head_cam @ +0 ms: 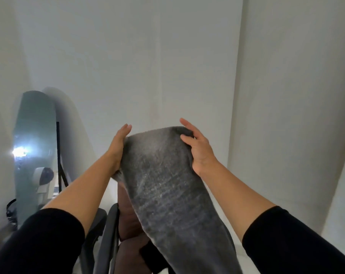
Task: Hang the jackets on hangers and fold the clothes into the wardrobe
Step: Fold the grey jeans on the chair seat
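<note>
With our left hand (119,144) and right hand (197,147) each gripping a top corner of the grey garment (167,184), we should keep it taut and level for a clean fold

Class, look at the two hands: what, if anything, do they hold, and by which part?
Both hold the grey garment by its upper end: the left hand at its left edge, the right hand at the top right corner.
</note>
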Tool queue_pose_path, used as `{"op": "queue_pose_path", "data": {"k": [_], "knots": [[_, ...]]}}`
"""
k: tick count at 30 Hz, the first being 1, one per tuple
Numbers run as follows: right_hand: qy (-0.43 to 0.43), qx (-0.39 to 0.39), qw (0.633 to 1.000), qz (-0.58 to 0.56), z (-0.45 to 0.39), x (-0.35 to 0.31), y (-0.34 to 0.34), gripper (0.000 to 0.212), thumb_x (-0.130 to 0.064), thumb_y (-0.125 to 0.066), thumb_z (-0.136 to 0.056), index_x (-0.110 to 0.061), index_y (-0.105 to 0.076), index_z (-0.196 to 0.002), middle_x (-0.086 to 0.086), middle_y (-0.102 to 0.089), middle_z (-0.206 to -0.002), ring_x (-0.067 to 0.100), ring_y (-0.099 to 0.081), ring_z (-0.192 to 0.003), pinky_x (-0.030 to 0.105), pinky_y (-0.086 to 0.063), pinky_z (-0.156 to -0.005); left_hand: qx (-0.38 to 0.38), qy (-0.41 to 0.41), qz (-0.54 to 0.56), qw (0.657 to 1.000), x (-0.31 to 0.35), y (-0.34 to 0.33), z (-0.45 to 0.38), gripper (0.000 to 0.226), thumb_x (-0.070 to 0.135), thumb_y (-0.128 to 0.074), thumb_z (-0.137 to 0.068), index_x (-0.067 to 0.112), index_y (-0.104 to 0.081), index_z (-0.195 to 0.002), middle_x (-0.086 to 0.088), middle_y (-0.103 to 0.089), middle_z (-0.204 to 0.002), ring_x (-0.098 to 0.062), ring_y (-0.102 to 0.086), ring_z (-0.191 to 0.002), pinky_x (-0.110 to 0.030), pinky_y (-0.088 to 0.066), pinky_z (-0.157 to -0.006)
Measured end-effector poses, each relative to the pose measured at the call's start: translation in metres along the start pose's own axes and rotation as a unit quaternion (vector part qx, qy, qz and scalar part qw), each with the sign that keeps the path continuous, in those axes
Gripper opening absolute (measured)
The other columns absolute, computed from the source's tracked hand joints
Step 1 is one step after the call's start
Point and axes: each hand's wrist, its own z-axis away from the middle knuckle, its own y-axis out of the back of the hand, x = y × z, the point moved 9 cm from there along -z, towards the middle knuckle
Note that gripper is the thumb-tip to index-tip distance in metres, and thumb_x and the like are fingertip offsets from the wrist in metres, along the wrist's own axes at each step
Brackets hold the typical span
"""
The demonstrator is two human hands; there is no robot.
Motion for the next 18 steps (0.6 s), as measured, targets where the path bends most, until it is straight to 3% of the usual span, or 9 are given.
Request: {"op": "queue_pose_path", "data": {"k": [1,3,5,7,9,11,14,16,18], "knots": [[0.013,0.017,1.000,0.007,-0.004,-0.005,0.001,0.044,0.006,-0.045,-0.092,-0.024,-0.063,-0.117,-0.006,-0.063,-0.101,0.008,-0.058,-0.093,0.019,-0.050,-0.086,0.005,0.018,0.051,0.999,-0.009,-0.003,0.003,0.038,0.055,-0.045,-0.090,0.037,-0.064,-0.117,0.012,-0.060,-0.124,-0.006,-0.058,-0.106,-0.034,-0.042,-0.097],[0.034,0.056,0.997,0.032,-0.010,-0.012,0.006,0.043,0.005,-0.045,-0.092,-0.025,-0.065,-0.118,-0.009,-0.060,-0.106,0.008,-0.055,-0.100,0.019,-0.047,-0.091,0.004,0.039,0.086,0.995,-0.025,-0.011,0.008,0.038,0.048,-0.041,-0.095,0.040,-0.048,-0.131,0.008,-0.050,-0.133,-0.015,-0.056,-0.110,-0.036,-0.044,-0.087],[0.043,0.095,0.992,0.069,-0.014,-0.015,0.016,0.042,0.001,-0.045,-0.094,-0.028,-0.066,-0.115,-0.012,-0.057,-0.107,0.007,-0.053,-0.099,0.017,-0.045,-0.091,-0.038,0.105,0.086,0.990,-0.048,-0.031,0.020,0.058,0.059,-0.039,-0.091,0.033,-0.032,-0.142,0.005,-0.045,-0.135,-0.023,-0.055,-0.111,-0.036,-0.044,-0.083],[0.047,0.128,0.986,0.093,-0.017,-0.015,0.027,0.042,-0.001,-0.044,-0.096,-0.031,-0.067,-0.113,-0.010,-0.055,-0.091,0.006,-0.048,-0.082,0.017,-0.044,-0.082,-0.082,0.160,0.083,0.980,-0.067,-0.049,0.028,0.072,0.069,-0.042,-0.084,0.030,-0.030,-0.143,0.007,-0.044,-0.138,-0.024,-0.052,-0.118,-0.040,-0.042,-0.093],[0.055,0.163,0.978,0.120,-0.019,-0.016,0.043,0.042,-0.002,-0.042,-0.096,-0.032,-0.066,-0.113,-0.010,-0.048,-0.075,0.005,-0.039,-0.065,0.016,-0.043,-0.067,-0.123,0.172,0.050,0.976,-0.076,-0.062,0.031,0.088,0.069,-0.058,-0.073,0.036,-0.019,-0.145,0.007,-0.042,-0.139,-0.026,-0.049,-0.122,-0.047,-0.043,-0.096],[0.066,0.180,0.969,0.156,-0.020,-0.019,0.059,0.042,-0.004,-0.041,-0.097,-0.032,-0.066,-0.114,-0.007,-0.045,-0.072,0.004,-0.035,-0.058,0.013,-0.040,-0.058,-0.145,0.117,-0.013,0.982,-0.071,-0.074,0.033,0.102,0.047,-0.074,-0.073,0.048,-0.001,-0.146,0.007,-0.035,-0.140,-0.027,-0.043,-0.129,-0.050,-0.045,-0.096],[0.040,0.106,0.969,0.220,-0.018,-0.020,0.069,0.035,-0.013,-0.050,-0.096,-0.034,-0.062,-0.121,-0.008,-0.052,-0.099,0.002,-0.049,-0.082,0.010,-0.044,-0.076,-0.106,-0.005,-0.041,0.994,-0.047,-0.087,0.032,0.080,0.006,-0.072,-0.079,0.043,-0.035,-0.139,0.000,-0.042,-0.140,-0.021,-0.049,-0.122,-0.042,-0.046,-0.101],[0.004,0.026,0.954,0.297,-0.013,-0.013,0.074,0.040,-0.022,-0.060,-0.091,-0.039,-0.055,-0.127,-0.011,-0.047,-0.123,0.004,-0.045,-0.111,0.017,-0.038,-0.096,-0.059,-0.058,-0.003,0.997,-0.027,-0.090,0.030,0.057,-0.003,-0.064,-0.083,0.033,-0.055,-0.126,-0.006,-0.055,-0.127,-0.019,-0.056,-0.110,-0.035,-0.050,-0.096],[-0.035,-0.014,0.948,0.317,-0.006,-0.002,0.085,0.053,-0.030,-0.069,-0.082,-0.047,-0.049,-0.129,-0.011,-0.043,-0.136,0.008,-0.038,-0.125,0.027,-0.034,-0.108,-0.022,-0.070,0.036,0.997,-0.017,-0.095,0.025,0.044,-0.005,-0.059,-0.086,0.029,-0.063,-0.114,-0.007,-0.062,-0.113,-0.017,-0.061,-0.098,-0.031,-0.054,-0.089]]}}
